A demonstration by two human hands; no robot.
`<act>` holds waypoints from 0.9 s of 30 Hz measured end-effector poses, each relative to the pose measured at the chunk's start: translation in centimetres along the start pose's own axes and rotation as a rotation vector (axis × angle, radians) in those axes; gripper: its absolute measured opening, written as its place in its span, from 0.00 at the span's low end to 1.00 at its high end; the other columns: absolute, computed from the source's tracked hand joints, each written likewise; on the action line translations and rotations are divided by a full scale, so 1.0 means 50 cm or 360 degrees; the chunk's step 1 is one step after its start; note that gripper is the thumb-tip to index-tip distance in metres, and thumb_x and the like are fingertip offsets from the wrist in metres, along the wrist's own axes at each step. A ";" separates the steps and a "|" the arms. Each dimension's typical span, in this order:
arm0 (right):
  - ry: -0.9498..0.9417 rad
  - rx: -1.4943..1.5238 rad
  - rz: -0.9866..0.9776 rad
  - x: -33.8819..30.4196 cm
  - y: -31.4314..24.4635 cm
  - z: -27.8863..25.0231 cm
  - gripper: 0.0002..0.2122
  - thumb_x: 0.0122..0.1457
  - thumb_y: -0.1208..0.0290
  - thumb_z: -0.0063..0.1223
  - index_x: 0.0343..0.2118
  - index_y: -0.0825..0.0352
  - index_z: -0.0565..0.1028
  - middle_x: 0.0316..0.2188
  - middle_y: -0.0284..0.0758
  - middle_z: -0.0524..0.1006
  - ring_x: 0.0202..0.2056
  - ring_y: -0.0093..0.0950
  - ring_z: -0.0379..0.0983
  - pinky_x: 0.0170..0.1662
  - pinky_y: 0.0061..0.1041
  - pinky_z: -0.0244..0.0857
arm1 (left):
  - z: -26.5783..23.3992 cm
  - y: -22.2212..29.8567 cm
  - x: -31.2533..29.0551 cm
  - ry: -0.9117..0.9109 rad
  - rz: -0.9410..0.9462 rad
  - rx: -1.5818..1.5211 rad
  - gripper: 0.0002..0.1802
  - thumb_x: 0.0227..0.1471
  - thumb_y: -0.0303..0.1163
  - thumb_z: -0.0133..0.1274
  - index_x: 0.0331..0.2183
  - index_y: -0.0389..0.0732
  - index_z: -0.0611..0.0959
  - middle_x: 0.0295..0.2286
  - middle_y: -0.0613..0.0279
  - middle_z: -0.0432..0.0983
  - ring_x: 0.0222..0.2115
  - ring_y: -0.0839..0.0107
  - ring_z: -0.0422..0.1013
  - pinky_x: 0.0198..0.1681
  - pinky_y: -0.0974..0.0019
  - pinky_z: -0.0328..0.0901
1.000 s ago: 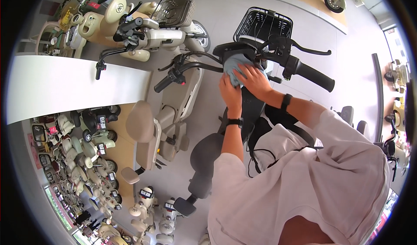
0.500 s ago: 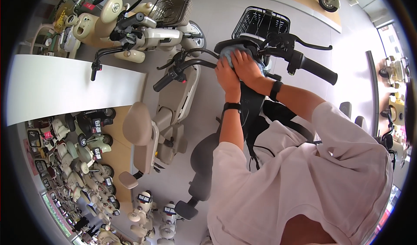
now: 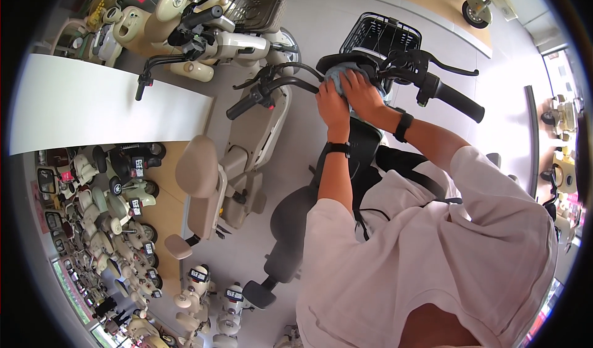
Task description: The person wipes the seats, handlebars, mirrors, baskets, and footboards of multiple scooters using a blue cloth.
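A blue-grey cloth (image 3: 337, 71) lies bunched over the middle of a black electric scooter's handlebar (image 3: 296, 83), against the dark display housing (image 3: 346, 60). My right hand (image 3: 364, 98) presses on the cloth from above, its fingers bent over it. Close beside it, my left hand (image 3: 333, 107) holds the cloth's near left edge, fingertips partly hidden in the folds. Both wrists wear black bands. The scooter's right grip (image 3: 460, 102) and left grip (image 3: 245, 104) stick out free on either side. Below my forearms is its black seat (image 3: 293, 219).
A black front basket (image 3: 383, 34) sits just beyond the handlebar. To the left stand a beige scooter (image 3: 256, 122) with a tan seat and a cream scooter (image 3: 241, 46) with a basket. A white panel (image 3: 111, 104) and rows of parked scooters (image 3: 114, 224) fill the far left.
The whole view has shifted slightly, so the scooter and hands appear a little further right. Both hands stay on the cloth at the handlebar's middle, with only small finger movement.
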State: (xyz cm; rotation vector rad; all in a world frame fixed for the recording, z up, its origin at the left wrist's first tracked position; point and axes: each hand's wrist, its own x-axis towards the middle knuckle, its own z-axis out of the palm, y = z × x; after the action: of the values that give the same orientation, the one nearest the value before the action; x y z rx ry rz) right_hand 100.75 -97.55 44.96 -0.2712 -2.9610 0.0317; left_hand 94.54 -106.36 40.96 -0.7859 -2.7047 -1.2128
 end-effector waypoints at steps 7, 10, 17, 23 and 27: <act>0.0231 -0.0093 -0.0143 -0.035 0.013 0.010 0.26 0.49 0.73 0.54 0.54 0.71 0.67 0.50 0.45 0.68 0.48 0.39 0.68 0.51 0.30 0.68 | -0.006 0.013 -0.047 -0.0045 -0.0108 -0.0042 0.22 0.42 0.23 0.58 0.43 0.38 0.75 0.44 0.52 0.72 0.42 0.45 0.69 0.44 0.50 0.67; 0.0188 0.0019 -0.0191 -0.057 0.025 0.008 0.24 0.49 0.75 0.53 0.52 0.67 0.68 0.48 0.41 0.69 0.46 0.37 0.69 0.48 0.31 0.70 | -0.013 0.026 -0.078 -0.0058 -0.0186 -0.0091 0.22 0.41 0.22 0.58 0.42 0.38 0.75 0.43 0.51 0.72 0.41 0.45 0.69 0.43 0.49 0.67; -0.0255 0.0448 -0.0287 -0.128 0.015 0.009 0.26 0.44 0.78 0.58 0.50 0.60 0.70 0.45 0.38 0.69 0.46 0.38 0.71 0.44 0.34 0.71 | -0.043 -0.008 -0.199 -0.0324 -0.0440 -0.0057 0.24 0.40 0.27 0.61 0.43 0.39 0.75 0.42 0.52 0.72 0.42 0.49 0.70 0.43 0.51 0.69; -0.0937 0.0919 -0.0332 -0.292 0.014 0.067 0.29 0.45 0.77 0.60 0.54 0.60 0.67 0.47 0.38 0.69 0.50 0.41 0.70 0.46 0.37 0.70 | -0.065 -0.018 -0.423 -0.0607 -0.0727 -0.0038 0.27 0.41 0.28 0.62 0.46 0.41 0.75 0.44 0.55 0.72 0.44 0.50 0.70 0.45 0.53 0.68; -0.1088 0.1162 -0.0641 -0.371 -0.035 0.086 0.29 0.46 0.78 0.59 0.54 0.61 0.67 0.48 0.39 0.69 0.49 0.42 0.70 0.47 0.36 0.70 | -0.105 -0.002 -0.586 -0.0471 -0.0982 -0.0075 0.30 0.42 0.25 0.60 0.50 0.41 0.74 0.49 0.55 0.70 0.48 0.51 0.69 0.47 0.54 0.67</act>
State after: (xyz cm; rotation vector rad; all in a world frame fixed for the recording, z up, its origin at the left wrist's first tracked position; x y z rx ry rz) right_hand 117.67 -102.68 37.73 0.5313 -3.2736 1.3482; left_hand 119.14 -122.55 36.63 -0.1201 -3.3165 -1.3456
